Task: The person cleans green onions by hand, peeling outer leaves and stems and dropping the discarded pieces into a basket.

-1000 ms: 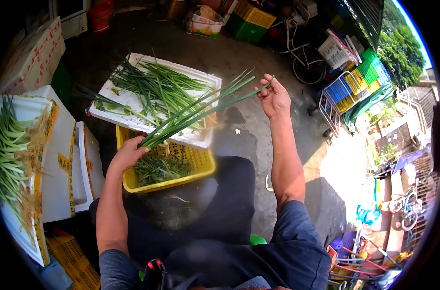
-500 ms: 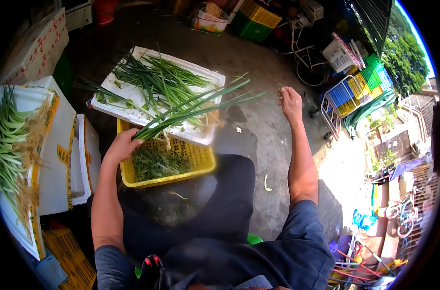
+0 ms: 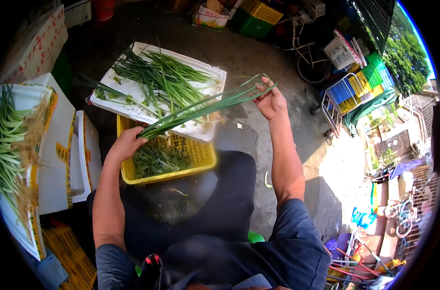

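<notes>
My left hand (image 3: 129,142) is closed around the lower end of a bunch of long green stalks (image 3: 196,109), above the yellow basket's left side. The stalks slant up to the right, where my right hand (image 3: 271,99) has its fingers curled at their tips. Behind them a white foam tray (image 3: 141,116) bears more green stalks (image 3: 162,79). The yellow basket (image 3: 205,153) stands partly under the tray and holds loose green leaves (image 3: 159,162).
At the left, a foam box (image 3: 29,92) holds stalks with roots (image 3: 9,140). Foam lids (image 3: 55,159) stand beside it. A bicycle (image 3: 311,63) and a cart with crates (image 3: 348,94) are at the upper right.
My right hand has gone out to the right, apart from the stalks, and come back to their tips. The stalks' far ends are drawn closer together. My left hand has kept its hold.
</notes>
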`<act>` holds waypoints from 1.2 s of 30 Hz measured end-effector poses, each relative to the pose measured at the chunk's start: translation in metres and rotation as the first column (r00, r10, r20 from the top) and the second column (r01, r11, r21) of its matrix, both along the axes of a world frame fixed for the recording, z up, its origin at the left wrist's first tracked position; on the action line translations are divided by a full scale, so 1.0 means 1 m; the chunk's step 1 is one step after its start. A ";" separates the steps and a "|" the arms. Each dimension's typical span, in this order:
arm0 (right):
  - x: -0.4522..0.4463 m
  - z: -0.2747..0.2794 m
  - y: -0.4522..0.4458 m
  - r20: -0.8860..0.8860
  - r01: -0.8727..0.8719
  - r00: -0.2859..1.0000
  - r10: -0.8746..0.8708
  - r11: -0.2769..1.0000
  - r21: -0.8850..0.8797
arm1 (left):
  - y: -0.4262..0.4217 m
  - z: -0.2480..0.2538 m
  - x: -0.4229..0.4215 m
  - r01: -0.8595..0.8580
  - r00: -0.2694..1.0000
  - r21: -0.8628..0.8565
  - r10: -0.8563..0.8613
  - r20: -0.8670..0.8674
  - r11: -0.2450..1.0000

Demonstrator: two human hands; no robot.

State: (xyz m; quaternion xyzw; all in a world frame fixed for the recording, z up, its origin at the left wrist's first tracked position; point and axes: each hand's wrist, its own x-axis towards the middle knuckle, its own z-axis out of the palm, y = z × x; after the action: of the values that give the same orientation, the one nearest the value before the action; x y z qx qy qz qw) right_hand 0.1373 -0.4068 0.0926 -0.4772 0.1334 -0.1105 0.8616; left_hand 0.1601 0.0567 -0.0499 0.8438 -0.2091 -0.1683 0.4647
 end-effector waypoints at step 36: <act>-0.063 -0.069 0.080 0.011 0.013 0.998 0.060 -0.021 -1.000 | 0.048 0.001 0.044 -0.552 0.827 -0.534 0.341 -0.447 0.640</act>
State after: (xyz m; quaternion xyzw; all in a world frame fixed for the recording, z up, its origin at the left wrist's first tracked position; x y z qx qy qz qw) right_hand 0.0745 -0.3271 0.0233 -0.9484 -0.0158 -0.1701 0.2670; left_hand 0.2041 0.1043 -0.0485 0.6201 0.0387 -0.0925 0.7781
